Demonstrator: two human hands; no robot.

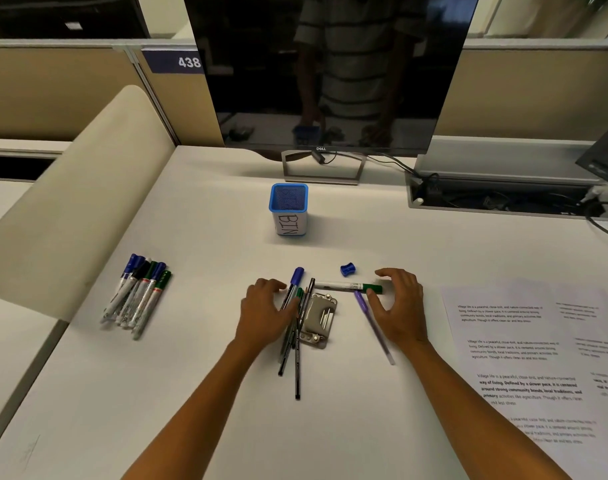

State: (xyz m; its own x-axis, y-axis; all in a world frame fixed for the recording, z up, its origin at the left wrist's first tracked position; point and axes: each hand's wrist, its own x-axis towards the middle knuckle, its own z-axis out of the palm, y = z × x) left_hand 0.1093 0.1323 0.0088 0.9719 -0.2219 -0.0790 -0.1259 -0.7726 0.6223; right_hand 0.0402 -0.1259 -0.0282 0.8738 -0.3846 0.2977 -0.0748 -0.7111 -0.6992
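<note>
A small heap of pens and pencils (pixel 293 341) lies on the white desk (pixel 330 427) beside a grey stapler-like metal piece (pixel 319 318). My left hand (pixel 266 311) rests over the heap's left side, fingers bent, next to a blue-capped marker (pixel 294 284). My right hand (pixel 401 306) hovers with fingers spread around the green cap of a white marker (pixel 347 286), thumb by a purple pen (pixel 373 325). A blue sharpener (pixel 347 269) lies just behind. Farther back stands a blue mesh cup labelled BIN (pixel 288 209).
A bundle of several whiteboard markers (pixel 136 294) lies at the left. Printed sheets (pixel 537 358) cover the desk's right side. A dark monitor (pixel 330 71) on a stand is at the back, with a cable tray (pixel 496 199) to its right and a beige divider (pixel 74 202) at left.
</note>
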